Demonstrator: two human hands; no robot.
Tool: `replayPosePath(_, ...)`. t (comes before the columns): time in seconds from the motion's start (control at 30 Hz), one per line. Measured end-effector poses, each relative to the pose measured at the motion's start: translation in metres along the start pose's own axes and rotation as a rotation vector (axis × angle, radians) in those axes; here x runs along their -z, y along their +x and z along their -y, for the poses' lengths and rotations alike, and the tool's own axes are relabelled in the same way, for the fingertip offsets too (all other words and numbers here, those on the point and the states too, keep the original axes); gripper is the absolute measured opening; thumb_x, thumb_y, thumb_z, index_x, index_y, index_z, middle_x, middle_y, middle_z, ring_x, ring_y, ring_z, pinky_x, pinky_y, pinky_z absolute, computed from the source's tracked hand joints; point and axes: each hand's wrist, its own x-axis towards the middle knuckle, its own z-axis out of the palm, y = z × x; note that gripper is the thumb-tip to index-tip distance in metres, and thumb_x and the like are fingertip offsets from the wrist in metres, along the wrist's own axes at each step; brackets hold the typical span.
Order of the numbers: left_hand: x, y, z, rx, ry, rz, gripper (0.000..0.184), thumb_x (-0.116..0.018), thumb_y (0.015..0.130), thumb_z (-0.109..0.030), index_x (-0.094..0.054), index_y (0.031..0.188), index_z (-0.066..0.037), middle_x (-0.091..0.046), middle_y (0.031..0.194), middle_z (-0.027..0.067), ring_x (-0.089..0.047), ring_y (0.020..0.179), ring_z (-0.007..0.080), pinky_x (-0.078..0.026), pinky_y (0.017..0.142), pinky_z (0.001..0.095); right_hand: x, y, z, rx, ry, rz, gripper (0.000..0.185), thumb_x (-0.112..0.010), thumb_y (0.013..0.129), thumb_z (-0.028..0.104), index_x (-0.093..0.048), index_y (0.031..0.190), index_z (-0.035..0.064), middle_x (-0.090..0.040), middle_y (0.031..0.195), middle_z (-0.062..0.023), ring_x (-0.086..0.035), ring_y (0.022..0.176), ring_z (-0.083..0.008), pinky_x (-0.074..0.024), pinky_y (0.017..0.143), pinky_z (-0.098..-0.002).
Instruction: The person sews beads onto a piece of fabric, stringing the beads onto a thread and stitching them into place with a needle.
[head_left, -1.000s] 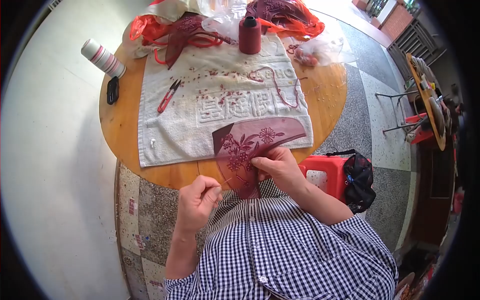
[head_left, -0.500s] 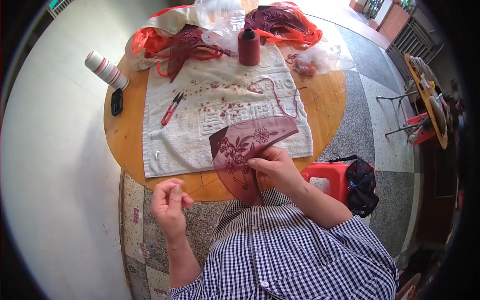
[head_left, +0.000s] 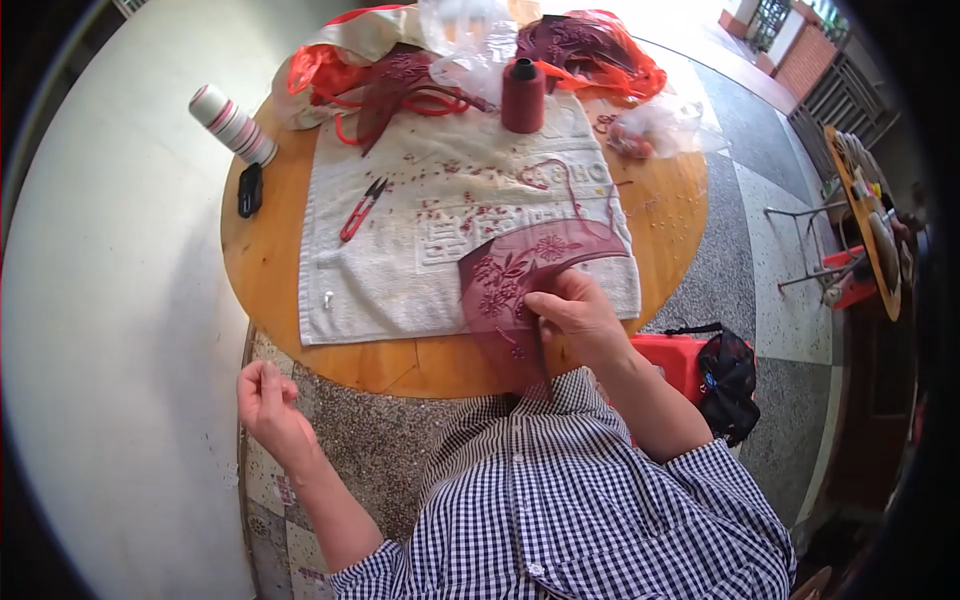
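Note:
My right hand [head_left: 580,318] pinches a piece of sheer burgundy fabric [head_left: 500,285], embroidered with flowers and leaves, over the table's front edge and my lap. Off to the left, my left hand [head_left: 272,405] is raised with its fingers pinched together. What lies between those fingertips is too fine to see now, though a thin thread led from them to the fabric half a second ago. Beyond the fabric is a white towel [head_left: 400,300] with small dark red scraps and red-handled thread snips [head_left: 362,211]. A cone of dark red thread [head_left: 523,98] stands at its far side.
On the round wooden table [head_left: 270,310] stand a striped flask [head_left: 232,125] and a small black case [head_left: 250,190]. Plastic bags [head_left: 310,80] with more burgundy fabric fill the far edge. A red stool [head_left: 670,362] bearing a black bag [head_left: 727,380] is at my right.
My left hand has moved left and slightly down, away from the fabric. The fabric and my right hand appear a little farther right, as the whole view has shifted.

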Motion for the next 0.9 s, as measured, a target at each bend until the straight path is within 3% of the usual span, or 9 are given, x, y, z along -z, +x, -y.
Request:
replayPosePath(0.43,-0.105,0.042,-0.011,0.047,-0.041,0.411,0.007,-0.056,0.084,-0.003,-0.061,0.089,0.000,-0.052,0.071,0.0013,-0.040,0.056,0.0052,-0.034,0.050,0.0161,0.023,0.003,-0.003,-0.038,0.182,-0.047,0.014,-0.059,0.083,0.001,-0.055,0.096,-0.0007,-0.062,0.083,-0.0095,-0.054,0.055,-0.0109,-0.0451,0.047,-0.0173)
replayPosePath(0.57,-0.138,0.061,-0.010,0.104,-0.034,0.489,0.008,-0.056,0.083,-0.003,-0.061,0.089,0.000,-0.052,0.068,0.0006,-0.040,0.054,0.0050,-0.034,0.049,0.0161,0.020,0.002,-0.005,-0.020,0.188,-0.041,0.017,-0.059,0.084,0.003,-0.055,0.100,-0.0026,-0.061,0.085,-0.0082,-0.054,0.058,-0.0099,-0.0470,0.053,-0.0173)
replayPosePath(0.73,-0.178,0.080,0.015,0.182,-0.186,0.537,0.008,-0.056,0.083,-0.002,-0.061,0.088,0.000,-0.051,0.065,-0.0007,-0.039,0.051,0.0047,-0.033,0.048,0.0160,0.020,-0.002,-0.006,-0.034,0.275,-0.031,0.025,-0.055,0.085,0.001,-0.051,0.109,-0.0035,-0.061,0.098,-0.0138,-0.059,0.068,-0.0150,-0.0509,0.060,-0.0213)
replayPosePath(0.9,-0.190,0.081,0.062,0.221,-0.177,0.425,0.007,-0.056,0.083,-0.003,-0.061,0.087,-0.001,-0.049,0.062,-0.0019,-0.037,0.050,0.0040,-0.032,0.047,0.0159,0.016,-0.018,0.016,-0.027,0.414,-0.070,0.030,-0.054,0.086,0.001,-0.048,0.115,-0.0026,-0.059,0.103,-0.0116,-0.058,0.077,-0.0131,-0.0498,0.068,-0.0198)
